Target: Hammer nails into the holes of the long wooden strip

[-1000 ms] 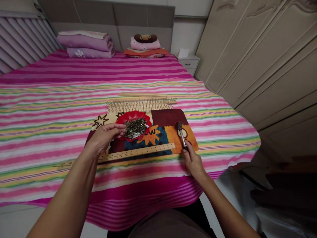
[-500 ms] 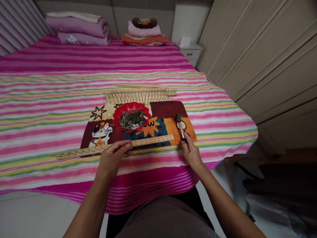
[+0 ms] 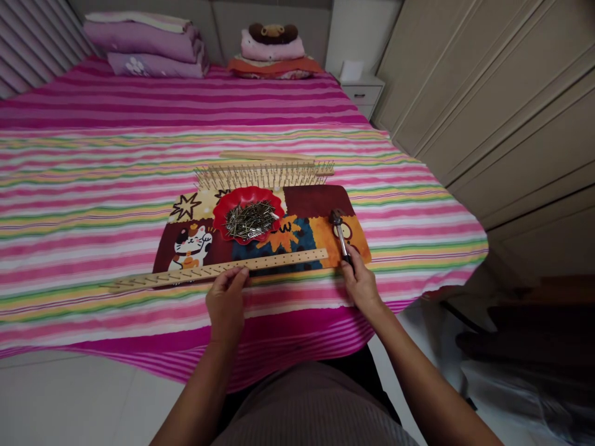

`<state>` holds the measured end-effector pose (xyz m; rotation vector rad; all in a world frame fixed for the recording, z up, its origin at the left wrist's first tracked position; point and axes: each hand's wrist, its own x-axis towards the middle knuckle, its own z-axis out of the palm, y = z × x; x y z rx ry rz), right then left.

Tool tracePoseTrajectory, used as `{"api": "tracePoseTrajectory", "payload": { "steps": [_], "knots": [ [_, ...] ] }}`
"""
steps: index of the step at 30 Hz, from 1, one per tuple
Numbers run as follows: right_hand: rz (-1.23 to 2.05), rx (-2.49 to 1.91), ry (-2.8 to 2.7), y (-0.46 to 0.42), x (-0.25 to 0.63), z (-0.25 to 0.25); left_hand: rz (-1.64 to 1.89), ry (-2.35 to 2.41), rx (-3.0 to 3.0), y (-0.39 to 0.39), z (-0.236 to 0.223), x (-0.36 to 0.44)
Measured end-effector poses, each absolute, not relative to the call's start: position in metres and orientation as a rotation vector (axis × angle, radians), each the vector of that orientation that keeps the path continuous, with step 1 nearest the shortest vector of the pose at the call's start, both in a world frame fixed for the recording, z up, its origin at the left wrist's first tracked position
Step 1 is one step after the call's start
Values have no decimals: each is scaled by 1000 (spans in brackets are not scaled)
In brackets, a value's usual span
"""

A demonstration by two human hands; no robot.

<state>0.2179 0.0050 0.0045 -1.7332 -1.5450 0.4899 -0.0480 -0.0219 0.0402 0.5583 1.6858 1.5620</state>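
My right hand (image 3: 361, 282) is wrapped around the black grip of a small hammer (image 3: 343, 236). Its silver shaft points away from me, and the dark head rests over the orange part of a patterned mat (image 3: 316, 201). A long, thin wooden strip (image 3: 288, 259) with rows of small holes lies along the mat's near side. Nails slant out of its left part. My left hand (image 3: 227, 300) has thumb and forefinger pinched at the strip's near edge; what is between them is hidden. Beyond the strip, a red scalloped bowl (image 3: 225, 199) holds a heap of loose nails (image 3: 251, 221).
Behind the mat stand wooden strips (image 3: 260, 176) bristling with upright nails, with a bare wooden strip (image 3: 267, 157) beyond. Everything lies on a striped bedspread (image 3: 93, 198). Folded bedding (image 3: 144, 46) is stacked at the far end. A wardrobe (image 3: 488, 93) borders the right side.
My left hand has drawn back towards me and right, uncovering the strip's middle. My right hand keeps the hammer in about the same place. The view has shifted slightly.
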Motion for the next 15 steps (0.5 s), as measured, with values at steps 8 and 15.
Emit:
{"api": "tracePoseTrajectory", "payload": {
  "steps": [8, 15],
  "knots": [
    [477, -1715, -1565, 5, 219, 4, 1538, 1991, 1087, -22, 13, -40],
    [460, -1714, -1583, 4, 221, 0, 1613, 1942, 1097, -19, 12, -38]
  ]
}}
